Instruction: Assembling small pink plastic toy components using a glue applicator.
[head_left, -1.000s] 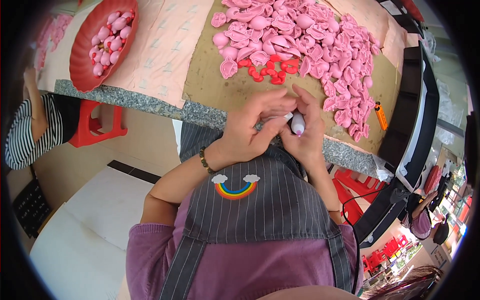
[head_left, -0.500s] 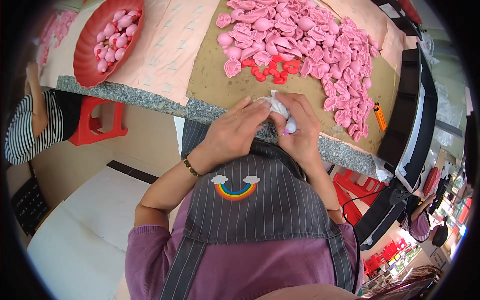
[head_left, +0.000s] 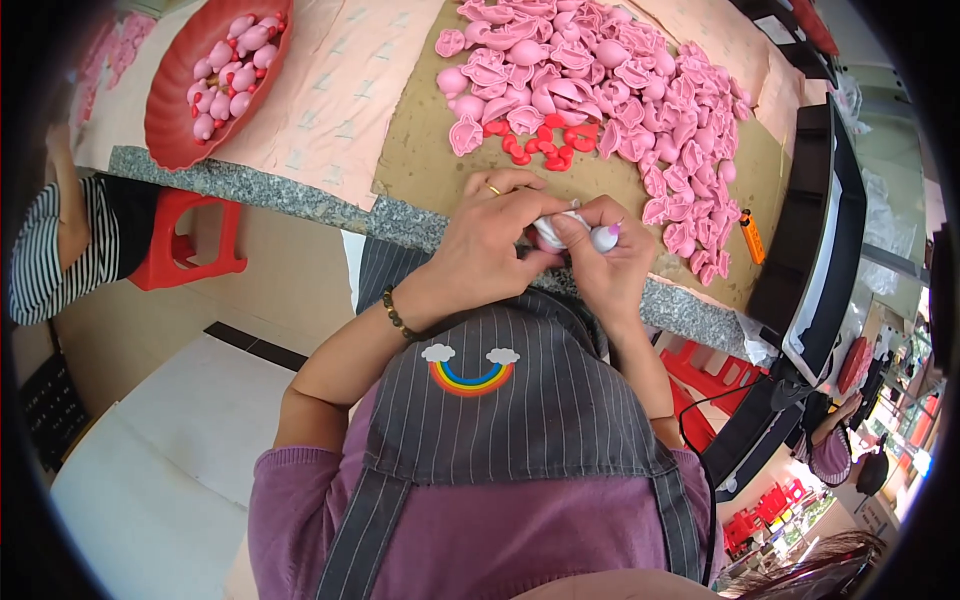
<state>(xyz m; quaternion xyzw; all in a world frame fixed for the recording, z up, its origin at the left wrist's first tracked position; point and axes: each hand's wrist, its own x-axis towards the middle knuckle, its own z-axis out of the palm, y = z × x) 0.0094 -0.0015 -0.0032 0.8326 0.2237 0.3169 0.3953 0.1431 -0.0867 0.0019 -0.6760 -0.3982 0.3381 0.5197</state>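
My two hands meet at the table's near edge. Held in my right hand (head_left: 612, 270) is a small whitish squeeze bottle (head_left: 604, 240) with a purple tip, and crumpled white wrapping shows beside it. My left hand (head_left: 485, 240) is closed, its fingers curled against that white bundle; a pale pinkish bit shows between the hands, too hidden to name. Beyond them lies a big heap of pink moulded half shells (head_left: 600, 90), some rounded side up, others hollow side up. Small red pieces (head_left: 548, 142) lie at the heap's near edge.
At the far left, a red fluted bowl (head_left: 165, 120) holds pink rounded pieces with red bits. An orange lighter or cutter (head_left: 751, 237) lies right of the heap, beside a black tray-like case (head_left: 800, 230). Another person in a striped sleeve (head_left: 45, 250) is at left, near a red stool (head_left: 200, 240).
The bottle's purple tip has swung up and to the right in my right hand. My left hand has shifted from lying flat across the white wrapping to curling around it.
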